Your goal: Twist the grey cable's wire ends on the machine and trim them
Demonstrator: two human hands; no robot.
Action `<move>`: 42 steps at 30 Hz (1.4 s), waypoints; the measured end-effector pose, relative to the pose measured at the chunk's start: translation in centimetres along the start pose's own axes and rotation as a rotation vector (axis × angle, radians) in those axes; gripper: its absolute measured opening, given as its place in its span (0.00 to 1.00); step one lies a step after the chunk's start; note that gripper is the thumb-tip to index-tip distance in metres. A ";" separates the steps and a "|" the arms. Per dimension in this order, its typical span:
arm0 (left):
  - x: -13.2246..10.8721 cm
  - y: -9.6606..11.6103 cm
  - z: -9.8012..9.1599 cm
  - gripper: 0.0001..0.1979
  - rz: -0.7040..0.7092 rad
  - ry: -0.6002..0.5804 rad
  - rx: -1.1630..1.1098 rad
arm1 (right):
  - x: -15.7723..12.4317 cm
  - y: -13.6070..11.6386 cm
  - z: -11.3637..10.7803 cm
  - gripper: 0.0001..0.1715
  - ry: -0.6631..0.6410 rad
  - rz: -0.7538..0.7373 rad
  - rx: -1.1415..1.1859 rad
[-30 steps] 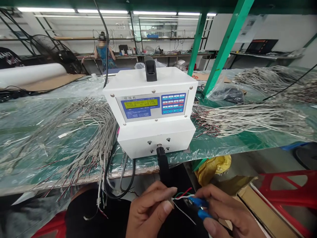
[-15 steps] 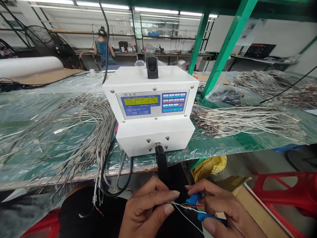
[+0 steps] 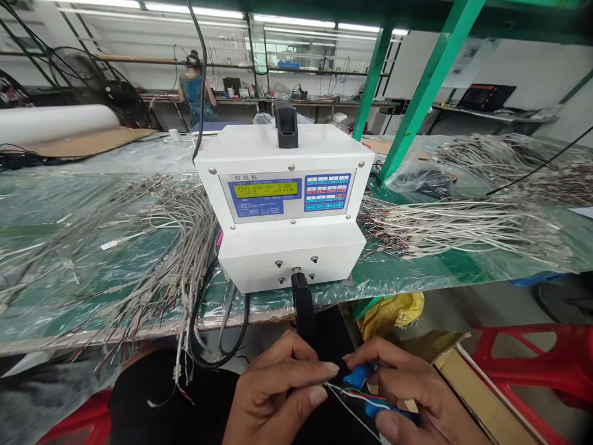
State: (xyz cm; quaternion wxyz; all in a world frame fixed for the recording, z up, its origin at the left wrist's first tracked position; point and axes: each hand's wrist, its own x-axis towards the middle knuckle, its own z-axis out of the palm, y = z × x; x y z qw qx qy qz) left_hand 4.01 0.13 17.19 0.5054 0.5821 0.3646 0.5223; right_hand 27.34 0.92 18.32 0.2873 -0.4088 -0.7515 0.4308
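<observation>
Green matting under clear plastic sheet covers the desk [image 3: 417,272], which runs the width of a workshop lit by strip lights, with green steel posts [image 3: 428,86] rising behind it. A white machine [image 3: 285,204] with a yellow-lit screen and a blue keypad stands at the desk's near edge, and a black clamp arm [image 3: 303,306] hangs from its front. Grey wire bundles [image 3: 152,247] lie heaped to its left, with more bundles [image 3: 467,225] to its right. A clear bag [image 3: 424,176] beside the post holds something dark that is hard to make out. Below the desk edge sits a yellow bag [image 3: 393,312], a cardboard box [image 3: 486,395] cut off by the frame, and a red plastic stool [image 3: 546,364]. Far back, another person [image 3: 194,93] stands at a bench.

Low in view, the left hand [image 3: 278,395] pinches the thin coloured wires [image 3: 352,394] between thumb and forefinger, just under the clamp arm. The right hand [image 3: 417,395] has its grip closed round blue-handled cutters [image 3: 370,389], whose tip meets the wires; the blades themselves are hidden by the fingers.
</observation>
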 end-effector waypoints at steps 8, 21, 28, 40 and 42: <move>0.0 -0.1 -0.2 0.13 -0.002 -0.017 0.032 | 0.3 0.2 0.4 0.32 -0.054 0.013 0.047; 0.0 -0.3 -0.2 0.12 -0.021 0.007 0.006 | 0.3 0.2 0.6 0.32 0.026 -0.134 -0.117; -0.1 -0.3 0.1 0.12 -0.022 0.022 -0.049 | -0.1 1.4 0.6 0.31 0.147 -0.216 -0.193; -0.3 -0.2 0.4 0.06 -0.132 0.180 -0.077 | 1.0 3.5 -1.7 0.21 0.434 -0.102 -0.552; -0.5 -0.1 1.0 0.10 -0.230 0.290 -0.153 | 2.5 5.5 -3.1 0.24 0.606 0.053 -0.869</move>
